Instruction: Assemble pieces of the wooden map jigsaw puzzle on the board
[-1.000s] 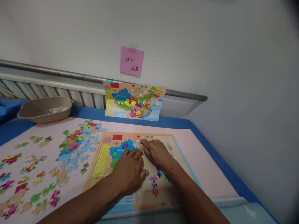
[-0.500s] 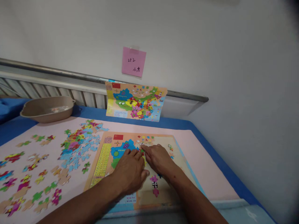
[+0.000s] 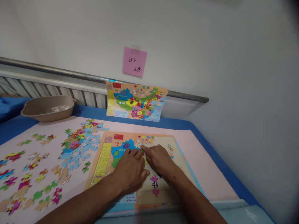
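A partly filled map jigsaw puzzle lies in its frame on the pink sheet. My left hand rests palm down over its middle, fingers lying forward across the blue and green part, thumb to the right. Beside it, my right hand has curled fingers, with a fingertip at a small puzzle piece printed with a black-and-white animal. The underside of that hand is hidden. Several joined pink panda pieces lie on the bare backing near my right wrist.
Loose puzzle pieces are spread at the left, beside a cluster of colourful pieces. A beige basin with a few pieces stands at the back left. A printed map sheet leans on the metal rail; a pink note is on the wall.
Both hands stay in nearly the same place on the puzzle, the right fingertip still at the animal piece. The view has shifted very slightly.
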Tool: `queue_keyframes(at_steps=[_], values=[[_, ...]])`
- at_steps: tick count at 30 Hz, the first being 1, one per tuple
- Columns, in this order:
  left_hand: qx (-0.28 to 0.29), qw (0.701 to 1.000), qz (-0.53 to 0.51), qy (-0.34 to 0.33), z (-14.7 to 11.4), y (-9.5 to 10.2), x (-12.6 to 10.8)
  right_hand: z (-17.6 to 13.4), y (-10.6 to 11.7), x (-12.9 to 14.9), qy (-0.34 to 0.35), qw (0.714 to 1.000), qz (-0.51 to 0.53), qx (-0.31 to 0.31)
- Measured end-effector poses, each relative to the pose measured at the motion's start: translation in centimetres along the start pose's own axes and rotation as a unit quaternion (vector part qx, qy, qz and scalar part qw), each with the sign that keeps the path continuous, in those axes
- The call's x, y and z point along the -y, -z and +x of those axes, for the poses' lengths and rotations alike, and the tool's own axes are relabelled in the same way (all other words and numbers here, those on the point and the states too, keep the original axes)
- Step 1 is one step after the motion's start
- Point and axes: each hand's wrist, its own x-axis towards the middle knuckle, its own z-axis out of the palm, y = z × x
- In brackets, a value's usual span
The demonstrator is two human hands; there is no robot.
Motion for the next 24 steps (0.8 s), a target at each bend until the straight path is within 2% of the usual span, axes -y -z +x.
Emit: queue_keyframes(at_steps=[15,24], values=[[0.000,1.000,0.007,0.000,0.15,0.20,0.01,0.16,-0.50,-0.16,0.006,1.000,-0.010,0.001],[-0.009,1.000,0.001,-0.001,0.28,0.09,0.05,0.15,-0.46,-0.79,0.000,0.996,0.082,-0.016]])
